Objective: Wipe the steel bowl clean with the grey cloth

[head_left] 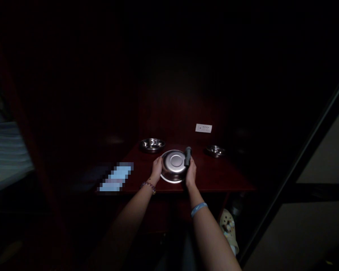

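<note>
An upside-down metal bowl (172,174) is between my two hands over the dark red desk (211,177), its flat base facing up. My left hand (157,168) grips the bowl's left side, with the fingers partly hidden behind it. At the right side, my right hand (191,173) holds the bowl's edge. A short dark grey cylinder (188,156), shaped like a small flashlight, lies against the bowl by the right fingers. Behind to the left, another metal bowl (151,146) stands upright on the desk. To the right is a smaller upright metal bowl (215,151).
A white power socket (203,128) is on the back wall. Near the desk's left front lies a blurred-out, lit rectangle (115,178). Below the right front edge is a pale clog shoe (228,227). Dark side panels flank the desk.
</note>
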